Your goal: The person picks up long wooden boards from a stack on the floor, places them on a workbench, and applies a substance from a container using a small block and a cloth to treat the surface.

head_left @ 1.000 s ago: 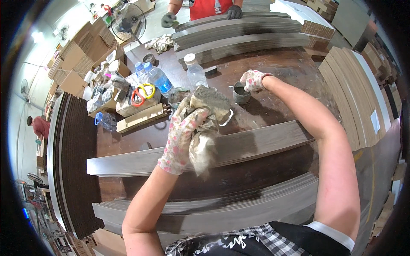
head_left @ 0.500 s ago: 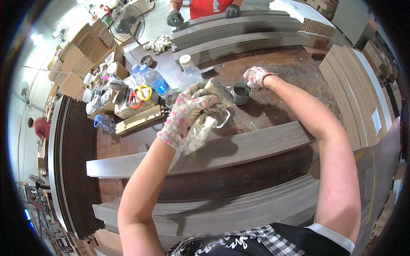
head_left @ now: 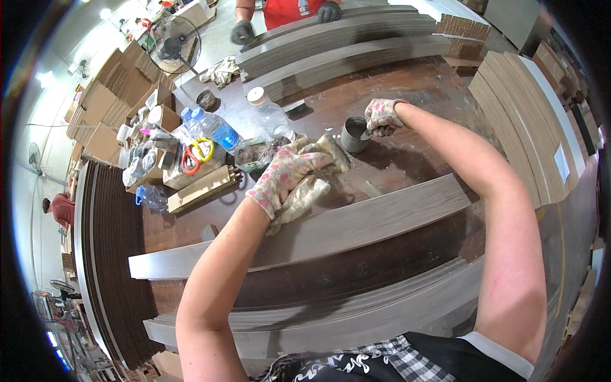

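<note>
My left hand (head_left: 286, 173), in a pale glove with pink spots, is closed round a stained cloth rag (head_left: 294, 207) above the near part of the table. Folds of the rag hang below the palm and stick out past the fingers. My right hand (head_left: 384, 116), gloved alike, is closed at the rim of a small grey cup (head_left: 354, 135) with dark grey contents. What its fingers pinch is hidden. Below the hands a long grey wood-grain plank (head_left: 356, 219) lies across the brown table (head_left: 420, 83).
Stacked grey planks lie near me (head_left: 382, 293) and at the far side, by a co-worker's dark gloves (head_left: 242, 32). Bottles (head_left: 270, 114), scissors (head_left: 198, 156) and a wooden block (head_left: 200, 189) crowd the left. Board stacks stand at left (head_left: 111, 254) and right (head_left: 522, 127).
The rag in my left hand has come down nearer the plank and bunched up. My right hand has turned downward and moved closer against the cup's rim.
</note>
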Motion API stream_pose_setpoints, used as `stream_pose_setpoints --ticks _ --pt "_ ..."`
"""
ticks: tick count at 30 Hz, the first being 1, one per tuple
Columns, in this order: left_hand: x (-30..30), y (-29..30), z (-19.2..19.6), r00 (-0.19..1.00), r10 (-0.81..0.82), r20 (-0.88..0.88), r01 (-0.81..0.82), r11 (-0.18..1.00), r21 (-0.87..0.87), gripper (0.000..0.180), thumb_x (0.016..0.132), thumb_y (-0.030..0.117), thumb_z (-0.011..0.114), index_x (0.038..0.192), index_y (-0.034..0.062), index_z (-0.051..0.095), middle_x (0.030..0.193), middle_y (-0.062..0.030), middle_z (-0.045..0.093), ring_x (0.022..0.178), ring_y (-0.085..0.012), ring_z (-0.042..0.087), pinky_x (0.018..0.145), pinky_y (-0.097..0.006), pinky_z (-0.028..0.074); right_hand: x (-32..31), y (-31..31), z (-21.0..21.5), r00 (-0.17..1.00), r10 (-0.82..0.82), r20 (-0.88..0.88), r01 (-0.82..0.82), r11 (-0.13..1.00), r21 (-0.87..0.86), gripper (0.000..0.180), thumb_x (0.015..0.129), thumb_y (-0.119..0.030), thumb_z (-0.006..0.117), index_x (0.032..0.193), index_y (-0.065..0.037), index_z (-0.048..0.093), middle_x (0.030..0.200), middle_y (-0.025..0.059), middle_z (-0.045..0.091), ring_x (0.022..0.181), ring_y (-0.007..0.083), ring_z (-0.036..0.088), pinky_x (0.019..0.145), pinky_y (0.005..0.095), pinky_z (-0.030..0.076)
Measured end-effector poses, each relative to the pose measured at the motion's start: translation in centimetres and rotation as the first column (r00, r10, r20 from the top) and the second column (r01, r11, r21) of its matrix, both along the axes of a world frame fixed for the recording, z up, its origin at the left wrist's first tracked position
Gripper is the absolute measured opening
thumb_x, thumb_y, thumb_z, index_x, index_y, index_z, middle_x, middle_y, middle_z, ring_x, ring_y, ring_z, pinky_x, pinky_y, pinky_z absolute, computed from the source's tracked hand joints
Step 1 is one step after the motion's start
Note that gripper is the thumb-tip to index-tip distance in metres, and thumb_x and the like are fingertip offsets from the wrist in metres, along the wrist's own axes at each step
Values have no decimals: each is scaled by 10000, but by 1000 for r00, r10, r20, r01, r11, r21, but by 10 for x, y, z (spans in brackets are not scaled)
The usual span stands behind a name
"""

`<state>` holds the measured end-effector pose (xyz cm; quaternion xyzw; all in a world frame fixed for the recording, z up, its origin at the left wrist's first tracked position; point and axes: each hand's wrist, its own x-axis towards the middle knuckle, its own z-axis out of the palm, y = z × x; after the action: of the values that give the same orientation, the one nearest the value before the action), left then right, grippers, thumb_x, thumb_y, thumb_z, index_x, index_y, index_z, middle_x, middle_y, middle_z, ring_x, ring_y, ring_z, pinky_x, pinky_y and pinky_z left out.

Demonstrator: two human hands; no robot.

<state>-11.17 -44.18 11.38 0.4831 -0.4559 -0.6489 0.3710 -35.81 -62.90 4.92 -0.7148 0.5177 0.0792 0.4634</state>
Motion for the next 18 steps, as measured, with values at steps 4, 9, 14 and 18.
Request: stream_pose_setpoints --ticks 4,9,14,18 --pt "2 -1 0 1000 -17 -22 18 999 40 276 881 110 709 1127 0 650 1012 -78 705 869 -141 677 755 -277 562 -3 4 0 968 -208 138 180 965 191 69 890 -23 627 821 -31 623 656 80 640 504 142 599 423 292 460" --pt "-2 -6 -11 979 35 -200 -16 995 97 233 902 90 683 1114 6 640 992 -97 713 820 -176 709 702 -283 587 -15 -2 -7 914 -345 212 270 910 315 51 928 -36 583 895 -30 621 680 87 644 486 129 568 423 271 459" --pt "-2 -6 7 999 29 -24 -26 993 119 132 905 161 671 965 48 700 831 -39 692 677 -122 631 594 -292 510 -33 0 8 844 -485 229 382 843 380 68 945 -72 582 957 -26 630 685 67 636 471 109 548 391 246 462" --pt "-4 -12 5 989 53 -141 -29 985 168 137 909 188 678 947 57 693 806 -31 684 668 -118 627 592 -298 512 -54 4 11 768 -563 306 405 797 448 89 974 -89 553 967 -40 627 711 52 637 473 116 549 392 239 475"
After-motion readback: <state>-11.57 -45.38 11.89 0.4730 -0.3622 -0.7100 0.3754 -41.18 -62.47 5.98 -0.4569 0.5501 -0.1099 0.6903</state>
